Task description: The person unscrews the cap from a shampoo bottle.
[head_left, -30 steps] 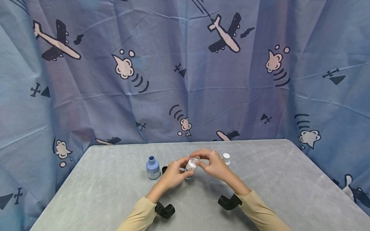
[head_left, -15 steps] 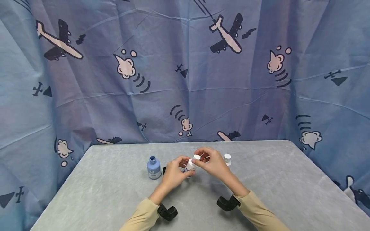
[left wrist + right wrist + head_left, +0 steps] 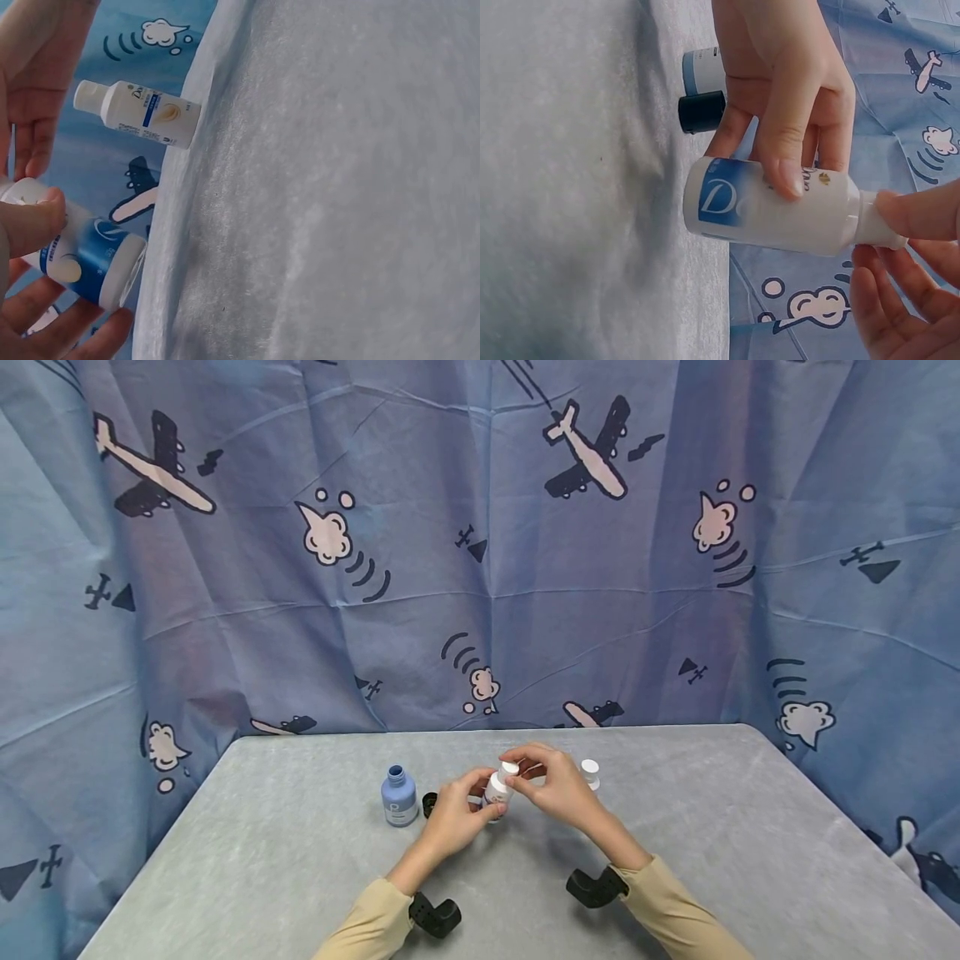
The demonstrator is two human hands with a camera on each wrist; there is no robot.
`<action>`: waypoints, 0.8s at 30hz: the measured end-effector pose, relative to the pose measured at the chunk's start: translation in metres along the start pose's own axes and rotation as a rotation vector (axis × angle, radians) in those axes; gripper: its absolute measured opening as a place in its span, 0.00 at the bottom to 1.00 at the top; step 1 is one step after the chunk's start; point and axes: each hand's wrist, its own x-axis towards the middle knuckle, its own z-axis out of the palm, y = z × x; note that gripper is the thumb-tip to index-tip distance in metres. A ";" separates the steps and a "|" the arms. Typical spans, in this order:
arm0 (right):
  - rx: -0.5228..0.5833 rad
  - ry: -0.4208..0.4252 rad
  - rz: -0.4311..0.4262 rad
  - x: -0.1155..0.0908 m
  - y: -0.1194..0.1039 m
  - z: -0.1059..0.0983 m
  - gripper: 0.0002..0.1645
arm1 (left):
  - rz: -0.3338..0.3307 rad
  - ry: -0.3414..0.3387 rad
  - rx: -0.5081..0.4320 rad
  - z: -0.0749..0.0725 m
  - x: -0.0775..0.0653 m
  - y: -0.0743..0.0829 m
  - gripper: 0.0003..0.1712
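Observation:
Between both hands is a small white bottle (image 3: 495, 792) with a blue label, tilted. My left hand (image 3: 452, 814) grips its body, thumb on the near side and fingers behind. With thumb and fingers, my right hand (image 3: 558, 787) pinches the white cap (image 3: 870, 221) at the bottle's neck; part of the cap is hidden by the thumb. Left of the hands stands a blue bottle (image 3: 399, 797) with a bare, uncapped neck. Beside it lies a black cap (image 3: 429, 803), close to my left hand. Another white bottle (image 3: 154, 114), its cap on, stands behind my right hand.
A grey-white cloth (image 3: 300, 843) covers the table. Behind it hangs a blue curtain (image 3: 405, 543) printed with planes and clouds. Black wrist cameras are strapped on both wrists.
My right fingers have shifted on the cap, which showed more to the right half a second ago. The left hand has moved slightly, leaving more of the black cap visible.

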 end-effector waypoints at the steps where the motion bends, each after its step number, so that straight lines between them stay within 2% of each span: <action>1: 0.005 -0.006 -0.009 0.000 0.001 0.000 0.15 | -0.001 -0.009 -0.005 0.000 0.000 0.000 0.24; 6: 0.030 -0.058 -0.049 -0.001 -0.009 -0.004 0.16 | -0.005 -0.039 -0.026 -0.001 -0.001 0.001 0.24; 10: 0.042 -0.082 -0.061 0.000 -0.005 -0.003 0.19 | -0.003 -0.014 -0.018 -0.001 -0.001 0.002 0.25; 13: 0.049 -0.048 -0.050 0.000 0.000 0.001 0.21 | -0.005 0.039 -0.006 -0.001 -0.001 0.003 0.25; 19: 0.009 0.065 0.057 0.001 0.001 0.006 0.20 | -0.027 0.167 0.044 0.001 -0.001 0.003 0.24; 24: -0.019 0.095 0.073 0.000 0.000 0.006 0.15 | -0.021 0.195 0.066 0.002 -0.002 0.002 0.24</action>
